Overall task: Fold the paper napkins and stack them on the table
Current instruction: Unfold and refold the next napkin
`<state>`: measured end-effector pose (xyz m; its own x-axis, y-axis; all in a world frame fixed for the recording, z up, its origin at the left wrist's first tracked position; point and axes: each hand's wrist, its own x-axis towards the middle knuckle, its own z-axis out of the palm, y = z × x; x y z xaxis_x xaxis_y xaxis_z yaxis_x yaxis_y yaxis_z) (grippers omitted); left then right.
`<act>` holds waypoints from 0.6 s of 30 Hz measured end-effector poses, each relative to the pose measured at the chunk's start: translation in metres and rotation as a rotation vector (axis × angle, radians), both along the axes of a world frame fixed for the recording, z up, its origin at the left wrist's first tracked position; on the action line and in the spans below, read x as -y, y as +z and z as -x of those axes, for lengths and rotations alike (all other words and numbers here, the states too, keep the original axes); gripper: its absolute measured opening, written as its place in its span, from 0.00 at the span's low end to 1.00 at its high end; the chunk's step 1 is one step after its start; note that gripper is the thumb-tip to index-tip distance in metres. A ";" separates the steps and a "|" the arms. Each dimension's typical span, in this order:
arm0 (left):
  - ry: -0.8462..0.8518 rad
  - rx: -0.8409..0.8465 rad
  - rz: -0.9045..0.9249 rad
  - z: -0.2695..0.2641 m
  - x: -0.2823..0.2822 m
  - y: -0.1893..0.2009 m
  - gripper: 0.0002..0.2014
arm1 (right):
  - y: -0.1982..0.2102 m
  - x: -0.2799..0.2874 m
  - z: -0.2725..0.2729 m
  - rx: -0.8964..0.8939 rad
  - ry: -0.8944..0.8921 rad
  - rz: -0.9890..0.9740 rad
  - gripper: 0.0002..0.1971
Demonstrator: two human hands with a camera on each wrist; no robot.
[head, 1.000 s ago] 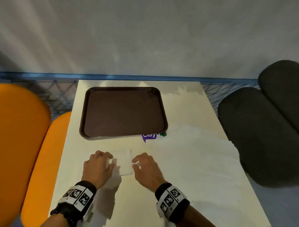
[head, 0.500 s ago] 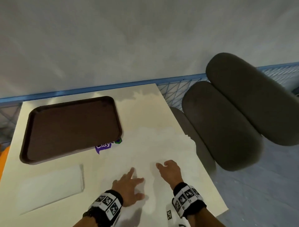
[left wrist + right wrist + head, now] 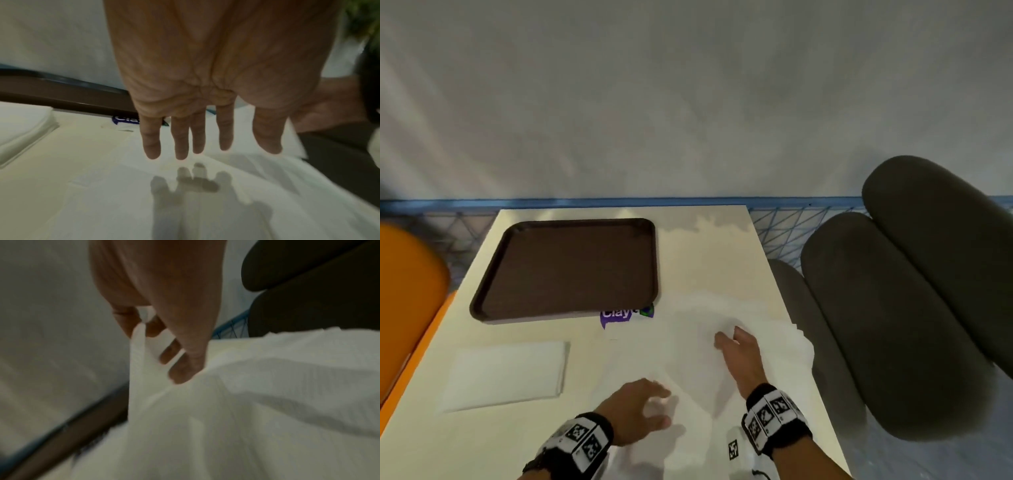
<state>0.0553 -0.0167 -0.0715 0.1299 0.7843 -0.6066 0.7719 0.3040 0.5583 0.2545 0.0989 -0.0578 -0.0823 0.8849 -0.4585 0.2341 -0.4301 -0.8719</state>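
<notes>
table (pale, by grey wall): right hand pinches unfolded napkin, left hand slack.

A cafeteria or canteen is suggested by a brown serving tray laid on a pale table, flanked by orange seats left and dark padded seats right.

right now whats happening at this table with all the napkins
A person is folding paper napkins. The right hand pinches up an edge of an unfolded napkin from the loose pile on the table. The left hand hovers open just above it. A folded napkin lies to the left, in front of the brown tray.
</notes>
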 end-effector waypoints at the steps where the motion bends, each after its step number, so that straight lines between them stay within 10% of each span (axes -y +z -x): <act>1: 0.102 0.057 -0.051 0.007 -0.001 0.004 0.60 | 0.020 0.002 -0.003 -0.106 0.000 -0.014 0.04; 6: 0.494 0.403 -0.176 0.028 -0.024 0.058 0.63 | 0.108 0.015 -0.026 -0.407 0.011 0.001 0.07; 12: 0.369 0.831 -0.124 0.021 -0.042 0.123 0.46 | 0.151 0.033 -0.040 -0.490 -0.024 -0.066 0.35; 18: 0.292 0.895 -0.201 0.023 -0.046 0.173 0.15 | 0.175 0.066 -0.050 -0.454 -0.018 -0.205 0.16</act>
<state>0.0325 0.0289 0.1015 0.2629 0.9373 -0.2286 -0.0562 0.2514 0.9662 0.3049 0.0327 0.1174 -0.2169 0.9562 -0.1968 -0.1945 -0.2399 -0.9511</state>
